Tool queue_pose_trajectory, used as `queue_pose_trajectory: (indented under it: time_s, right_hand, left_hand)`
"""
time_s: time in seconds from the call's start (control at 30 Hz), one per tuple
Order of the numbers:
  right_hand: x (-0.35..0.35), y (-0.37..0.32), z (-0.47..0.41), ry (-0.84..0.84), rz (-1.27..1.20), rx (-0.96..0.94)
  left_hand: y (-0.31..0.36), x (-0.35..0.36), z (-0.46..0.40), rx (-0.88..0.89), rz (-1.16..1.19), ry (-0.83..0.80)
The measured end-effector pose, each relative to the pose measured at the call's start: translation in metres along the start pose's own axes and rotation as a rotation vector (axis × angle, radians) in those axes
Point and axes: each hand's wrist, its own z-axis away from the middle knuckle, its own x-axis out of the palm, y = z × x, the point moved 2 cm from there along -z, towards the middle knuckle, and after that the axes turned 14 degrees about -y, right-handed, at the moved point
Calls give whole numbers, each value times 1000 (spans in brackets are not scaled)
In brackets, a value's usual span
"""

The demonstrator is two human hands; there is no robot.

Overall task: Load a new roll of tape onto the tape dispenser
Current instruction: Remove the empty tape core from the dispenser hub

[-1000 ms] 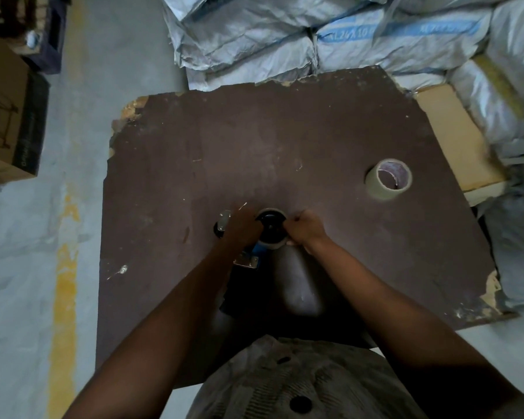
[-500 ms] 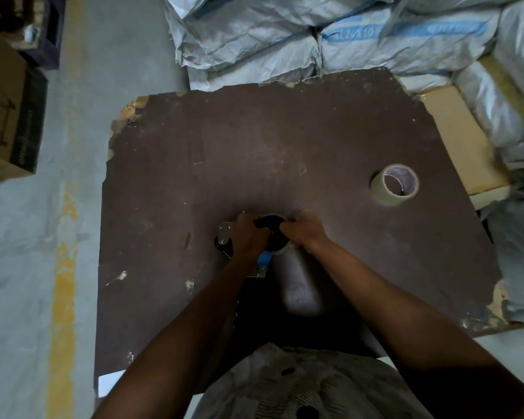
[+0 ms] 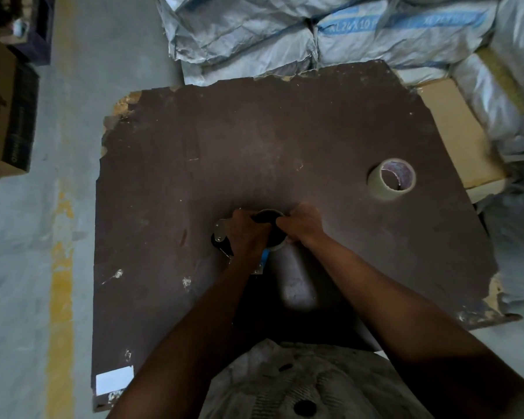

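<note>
Tape roll [image 3: 391,179] well right of right hand [image 3: 303,223]

Brown board [image 3: 254,140] lying flat on grey floor [image 3: 73,116], edges chipping at its far left corner and near right corner. White label [image 3: 114,383] sitting at board's near left corner. Sacks [image 3: 315,28] stacking just beyond board's far edge and running down its right side. Tan slab [image 3: 454,128] showing between board's right edge and sacks. Yellow stripe [image 3: 61,282] running along floor left of board. Carton [image 3: 3,116] standing well left of board.
</note>
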Motion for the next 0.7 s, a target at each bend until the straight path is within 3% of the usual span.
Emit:
queue_pose_trajectory:
  time_s: [0.27, 0.53, 0.7]
  right_hand:
    - [-6, -8, 15, 96, 121, -72]
    - [0, 15, 19, -24, -118, -24]
    - [4, 14, 29, 23, 5, -56]
  left_hand:
    - [-9, 5, -1, -54, -23, 8]
    - [-12, -8, 3, 105, -131, -51]
    - [-13, -10, 3, 63, -180, -61]
